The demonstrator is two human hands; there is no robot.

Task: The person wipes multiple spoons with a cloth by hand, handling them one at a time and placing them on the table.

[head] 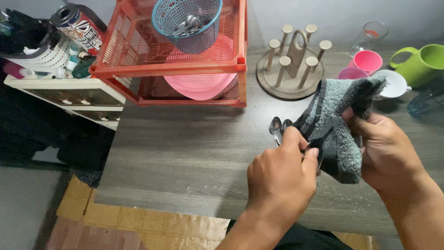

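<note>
My right hand (388, 150) grips a grey towel (340, 115) bunched over the table's right side. My left hand (280, 178) pinches a metal spoon (318, 147) whose bowl is tucked into the towel's lower fold; most of the spoon is hidden. Two more spoons (279, 127) lie on the grey wooden table (185, 153) just left of the towel.
A red plastic dish rack (138, 69) at the back holds pink plates (201, 85) and a blue cutlery basket (187, 21). A wooden mug tree (293, 65) stands right of it. Pink cups (367, 62), a white cup (393, 83), a green mug (423, 62) and glasses sit far right. White drawers (69, 95) stand left.
</note>
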